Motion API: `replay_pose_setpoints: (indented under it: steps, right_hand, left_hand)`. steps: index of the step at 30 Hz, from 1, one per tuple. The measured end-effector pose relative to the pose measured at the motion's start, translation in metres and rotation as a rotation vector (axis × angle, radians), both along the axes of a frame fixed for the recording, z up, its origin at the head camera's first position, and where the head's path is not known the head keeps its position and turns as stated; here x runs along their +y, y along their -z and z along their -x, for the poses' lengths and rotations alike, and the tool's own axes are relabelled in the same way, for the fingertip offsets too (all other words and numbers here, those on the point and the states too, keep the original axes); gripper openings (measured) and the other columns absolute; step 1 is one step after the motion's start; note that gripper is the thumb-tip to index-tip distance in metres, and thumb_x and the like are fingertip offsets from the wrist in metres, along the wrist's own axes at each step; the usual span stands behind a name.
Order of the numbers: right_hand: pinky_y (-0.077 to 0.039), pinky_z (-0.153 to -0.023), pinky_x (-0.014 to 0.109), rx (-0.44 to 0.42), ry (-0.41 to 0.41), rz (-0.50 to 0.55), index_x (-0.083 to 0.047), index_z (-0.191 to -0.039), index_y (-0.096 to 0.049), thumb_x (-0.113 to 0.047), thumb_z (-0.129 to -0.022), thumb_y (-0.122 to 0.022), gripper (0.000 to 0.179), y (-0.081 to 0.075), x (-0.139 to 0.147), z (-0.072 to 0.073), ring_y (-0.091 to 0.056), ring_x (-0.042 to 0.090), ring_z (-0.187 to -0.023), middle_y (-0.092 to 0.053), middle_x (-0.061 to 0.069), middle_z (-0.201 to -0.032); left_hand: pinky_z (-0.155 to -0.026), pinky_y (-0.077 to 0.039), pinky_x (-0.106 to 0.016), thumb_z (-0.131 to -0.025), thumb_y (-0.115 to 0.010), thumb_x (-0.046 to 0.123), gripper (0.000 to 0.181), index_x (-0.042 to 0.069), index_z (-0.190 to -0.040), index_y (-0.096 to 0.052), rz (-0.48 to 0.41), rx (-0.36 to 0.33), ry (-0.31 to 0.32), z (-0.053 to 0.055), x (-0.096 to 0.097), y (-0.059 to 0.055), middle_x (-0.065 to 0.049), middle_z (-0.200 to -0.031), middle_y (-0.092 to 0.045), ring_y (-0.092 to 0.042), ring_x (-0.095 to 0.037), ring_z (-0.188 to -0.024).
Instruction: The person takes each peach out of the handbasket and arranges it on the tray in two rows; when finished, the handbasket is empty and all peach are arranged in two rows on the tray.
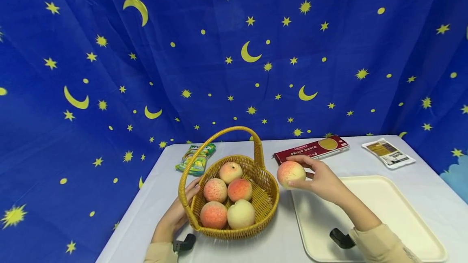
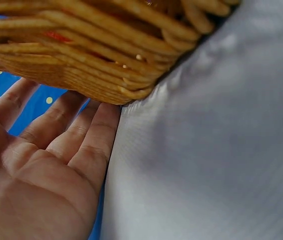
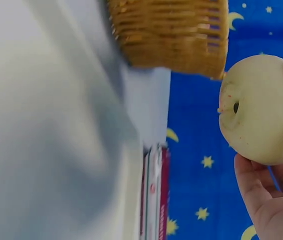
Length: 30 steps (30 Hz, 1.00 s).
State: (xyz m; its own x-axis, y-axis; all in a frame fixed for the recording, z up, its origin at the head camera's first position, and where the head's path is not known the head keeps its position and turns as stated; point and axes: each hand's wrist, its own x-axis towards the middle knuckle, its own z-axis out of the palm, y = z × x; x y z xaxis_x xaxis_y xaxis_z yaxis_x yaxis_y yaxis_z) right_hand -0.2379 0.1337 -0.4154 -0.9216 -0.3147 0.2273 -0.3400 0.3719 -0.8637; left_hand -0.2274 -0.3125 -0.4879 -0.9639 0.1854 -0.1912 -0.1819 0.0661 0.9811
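Observation:
A yellow-brown wicker basket with a tall arched handle stands on the table, and several peaches lie inside, among them a pale one and a redder one. My left hand rests against the basket's left side; in the left wrist view its fingers are extended against the woven wall. With thumb and fingers, my right hand grips another peach in the air just right of the basket rim. The right wrist view shows this peach's pale underside with a small dark hollow.
A cream tray lies at the right, beneath my right forearm. Behind are a red pasta box, a white-and-brown packet and a green snack bag to the basket's left. A blue star-and-moon curtain hangs beyond the table.

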Motion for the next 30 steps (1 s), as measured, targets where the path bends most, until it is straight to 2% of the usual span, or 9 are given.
replay_pose_setpoints:
  steps: [8,11,14,17,25,30]
  right_hand:
    - [-0.059,-0.104,0.053,0.020,0.047,-0.042,-0.002,-0.143,-0.061,-0.022,-0.087,-0.091,0.067,0.015,0.024,0.002,-0.066,0.036,-0.126,-0.068,0.018,-0.141]
    - [-0.062,-0.100,0.041,0.019,0.048,-0.058,0.000,-0.141,-0.061,-0.021,-0.087,-0.091,0.065,0.021,0.031,0.003,-0.067,0.034,-0.124,-0.069,0.018,-0.137]
    - [-0.059,-0.096,0.029,0.010,0.046,-0.066,0.000,-0.139,-0.061,-0.022,-0.087,-0.090,0.063,0.027,0.037,0.005,-0.066,0.032,-0.122,-0.069,0.016,-0.135]
    - [-0.057,-0.093,0.024,0.003,0.040,-0.076,-0.001,-0.138,-0.061,-0.022,-0.088,-0.090,0.062,0.033,0.041,0.008,-0.064,0.034,-0.125,-0.070,0.016,-0.134]
    - [-0.057,-0.091,0.024,-0.029,0.050,-0.099,-0.002,-0.139,-0.062,-0.022,-0.086,-0.091,0.064,0.043,0.046,0.011,-0.064,0.041,-0.128,-0.069,0.018,-0.138]
    - [-0.059,-0.096,0.038,-0.053,0.039,-0.108,-0.001,-0.140,-0.061,-0.020,-0.086,-0.092,0.065,0.049,0.045,0.011,-0.066,0.042,-0.126,-0.067,0.022,-0.139]
  left_hand:
    - [-0.121,-0.042,-0.038,-0.112,-0.050,0.044,0.066,0.022,-0.171,-0.030,0.011,-0.004,-0.012,0.001,0.002,0.001,-0.018,-0.175,-0.031,-0.036,-0.037,-0.157]
    - [-0.120,-0.042,-0.037,-0.112,-0.050,0.042,0.065,0.022,-0.170,-0.030,0.007,-0.003,-0.011,0.001,0.002,0.003,-0.018,-0.175,-0.032,-0.037,-0.036,-0.157]
    - [-0.119,-0.043,-0.035,-0.112,-0.049,0.041,0.064,0.021,-0.170,-0.030,0.006,-0.001,-0.011,0.001,0.001,0.003,-0.018,-0.174,-0.033,-0.038,-0.035,-0.156]
    - [-0.120,-0.043,-0.036,-0.112,-0.050,0.042,0.065,0.022,-0.170,-0.031,0.011,-0.006,-0.015,0.001,0.001,0.002,-0.018,-0.174,-0.034,-0.038,-0.035,-0.156]
    - [-0.120,-0.044,-0.039,-0.111,-0.052,0.043,0.065,0.022,-0.170,-0.033,0.018,-0.018,-0.044,0.001,0.003,0.000,-0.017,-0.173,-0.036,-0.041,-0.035,-0.155]
    - [-0.120,-0.044,-0.039,-0.111,-0.052,0.042,0.065,0.021,-0.170,-0.033,0.012,-0.010,-0.044,0.001,0.004,0.000,-0.017,-0.173,-0.036,-0.041,-0.035,-0.155]
